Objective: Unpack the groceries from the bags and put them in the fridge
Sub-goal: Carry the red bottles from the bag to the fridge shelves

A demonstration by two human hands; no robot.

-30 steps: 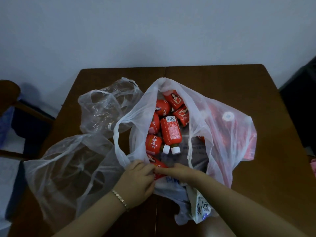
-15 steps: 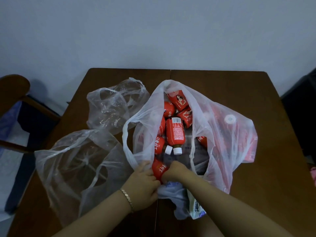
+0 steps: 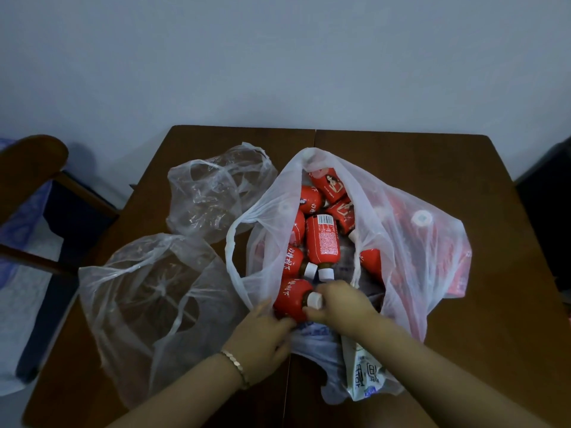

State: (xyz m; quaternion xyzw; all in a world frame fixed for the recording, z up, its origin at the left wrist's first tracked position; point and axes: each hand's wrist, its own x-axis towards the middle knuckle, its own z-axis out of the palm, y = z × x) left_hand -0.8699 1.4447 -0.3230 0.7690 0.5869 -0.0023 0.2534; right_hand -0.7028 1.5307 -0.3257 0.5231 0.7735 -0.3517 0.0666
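Closest on my feed, the left hand (image 3: pixel 262 333), with a bracelet (image 3: pixel 235 364) at the wrist, reaches to the near rim of the white bag (image 3: pixel 411 267). Its fingers (image 3: pixel 279 323) run under a red bottle (image 3: pixel 292 299) and the tips are hidden. From here I cannot tell whether they grip the bottle, the plastic or nothing.

The right hand (image 3: pixel 341 304) comes in from the right, fingers curled round that bottle's white cap (image 3: pixel 315 299) and neck. The bottle lies on its side at the mouth of the bag, cap pointing right. Below the right wrist I see a white printed pack (image 3: pixel 364 378) at the bag's near end.

Further in, more red bottles (image 3: pixel 323 242) lie heaped inside the open bag, and I make out more red through the plastic on the right. Left of it, on the brown surface (image 3: pixel 463 180), sit the near clear bag (image 3: pixel 154 304) and, behind it, the far clear bag (image 3: pixel 216 193), both crumpled.

Off the surface's left edge I see a wooden chair (image 3: pixel 34 159). A pale wall (image 3: pixel 278 57) stands at the back.
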